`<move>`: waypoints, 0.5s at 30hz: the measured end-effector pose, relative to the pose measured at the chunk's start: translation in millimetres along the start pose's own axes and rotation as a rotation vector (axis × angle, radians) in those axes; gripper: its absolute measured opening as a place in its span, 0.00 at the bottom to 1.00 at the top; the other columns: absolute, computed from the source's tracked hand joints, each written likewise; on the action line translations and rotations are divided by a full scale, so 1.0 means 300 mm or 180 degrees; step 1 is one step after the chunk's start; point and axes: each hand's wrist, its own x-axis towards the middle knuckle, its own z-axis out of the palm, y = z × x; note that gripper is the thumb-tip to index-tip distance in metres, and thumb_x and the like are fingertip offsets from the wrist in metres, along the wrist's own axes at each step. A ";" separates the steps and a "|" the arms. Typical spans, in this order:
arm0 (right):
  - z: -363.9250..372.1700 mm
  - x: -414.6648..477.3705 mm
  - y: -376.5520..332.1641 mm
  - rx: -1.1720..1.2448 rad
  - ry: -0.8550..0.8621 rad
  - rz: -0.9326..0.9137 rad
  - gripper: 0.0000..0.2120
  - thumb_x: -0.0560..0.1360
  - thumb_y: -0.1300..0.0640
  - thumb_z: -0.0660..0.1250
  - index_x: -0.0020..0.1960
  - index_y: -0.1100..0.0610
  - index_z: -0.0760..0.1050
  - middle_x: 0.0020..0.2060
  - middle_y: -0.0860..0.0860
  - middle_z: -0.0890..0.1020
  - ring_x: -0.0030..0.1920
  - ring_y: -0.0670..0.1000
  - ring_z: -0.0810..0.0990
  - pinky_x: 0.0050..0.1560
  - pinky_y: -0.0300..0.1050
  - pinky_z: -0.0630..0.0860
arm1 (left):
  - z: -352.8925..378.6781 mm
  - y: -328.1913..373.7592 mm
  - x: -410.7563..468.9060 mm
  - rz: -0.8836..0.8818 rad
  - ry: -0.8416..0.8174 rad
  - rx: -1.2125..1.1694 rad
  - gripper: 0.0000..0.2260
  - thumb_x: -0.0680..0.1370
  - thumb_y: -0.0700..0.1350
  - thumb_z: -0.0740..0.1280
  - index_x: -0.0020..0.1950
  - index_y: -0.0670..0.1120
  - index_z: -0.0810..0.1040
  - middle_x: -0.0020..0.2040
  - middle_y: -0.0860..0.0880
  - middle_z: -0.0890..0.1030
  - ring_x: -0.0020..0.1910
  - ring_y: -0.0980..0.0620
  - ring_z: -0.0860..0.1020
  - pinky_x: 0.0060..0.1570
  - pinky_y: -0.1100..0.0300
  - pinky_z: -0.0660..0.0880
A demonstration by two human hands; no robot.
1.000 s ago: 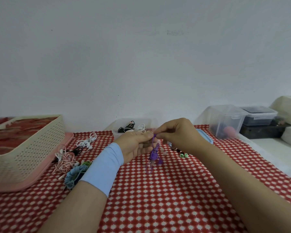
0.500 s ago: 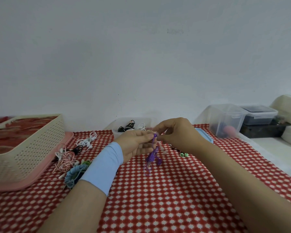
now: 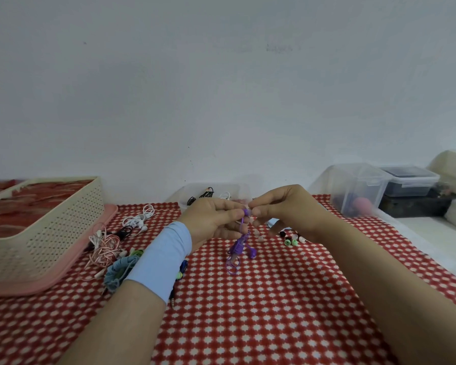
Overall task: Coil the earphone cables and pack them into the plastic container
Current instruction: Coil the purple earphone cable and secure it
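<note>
Purple earphone cable (image 3: 238,250): tightly coiled bundle, loop dangling, pinched overhead.

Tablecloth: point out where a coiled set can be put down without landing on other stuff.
Free: the checked tablecloth between the forearms, nearer than the purple earphones. Crowded: by the beige basket, the pink cable tangle, white earphones and blue coil; loose ear tips under the right hand.

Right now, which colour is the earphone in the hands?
Purple earphone, seen in the head view.
</note>
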 end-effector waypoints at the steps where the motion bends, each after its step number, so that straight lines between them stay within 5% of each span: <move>1: -0.001 0.000 -0.001 0.0042 -0.0006 0.0007 0.04 0.73 0.63 0.75 0.47 0.59 0.87 0.39 0.55 0.87 0.39 0.49 0.85 0.34 0.44 0.82 | 0.003 0.000 0.001 0.0028 0.0018 -0.0030 0.05 0.78 0.36 0.68 0.52 0.41 0.83 0.42 0.46 0.85 0.40 0.50 0.84 0.36 0.62 0.81; 15: -0.011 0.002 -0.005 -0.0149 -0.0241 0.0370 0.06 0.74 0.62 0.75 0.51 0.59 0.87 0.44 0.56 0.88 0.44 0.54 0.87 0.43 0.48 0.85 | -0.001 -0.002 0.012 0.0177 0.0022 0.0445 0.07 0.77 0.33 0.69 0.53 0.38 0.82 0.43 0.45 0.85 0.37 0.48 0.84 0.37 0.59 0.82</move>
